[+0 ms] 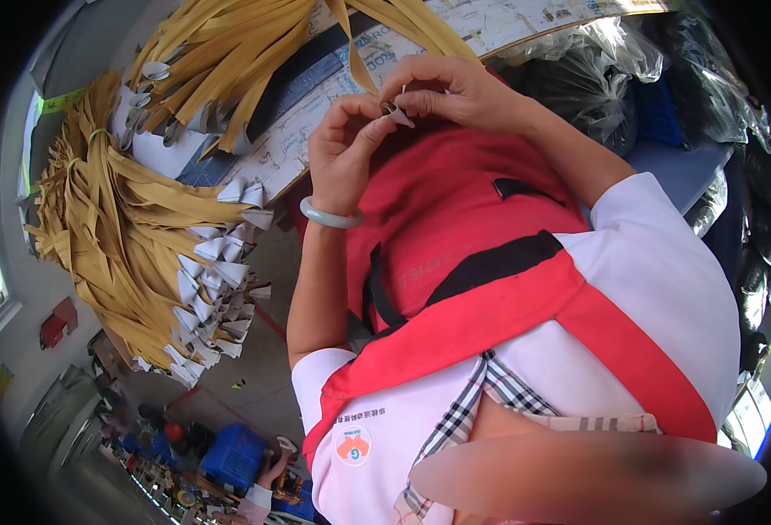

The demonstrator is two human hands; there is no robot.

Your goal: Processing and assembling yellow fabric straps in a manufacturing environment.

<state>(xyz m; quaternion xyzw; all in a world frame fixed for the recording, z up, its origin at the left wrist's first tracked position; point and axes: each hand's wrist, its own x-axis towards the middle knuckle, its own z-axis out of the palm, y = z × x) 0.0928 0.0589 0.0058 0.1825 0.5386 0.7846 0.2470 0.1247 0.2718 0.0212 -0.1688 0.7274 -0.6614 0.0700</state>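
Observation:
My left hand (346, 144), with a pale bangle on its wrist, pinches the end of a yellow strap (357, 63) between thumb and fingers. Close against it, my right hand (455, 92) is also closed at this strap end, thumb and fingertips together. A small white tip (401, 116) sticks out between the two hands. The strap runs up from my fingers to the loose yellow straps on the table. How the end is folded is hidden by the fingers. Both hands are above my red apron (464, 192), at the table's near edge.
Loose yellow straps (228, 52) lie across a marked white table (525, 24). On the left hangs a thick tied bundle of yellow straps (110, 201) with white tips. Clear plastic bags (578, 79) are at the right. Farther back, at lower left, are a blue crate (235, 455) and another person's arm (273, 468).

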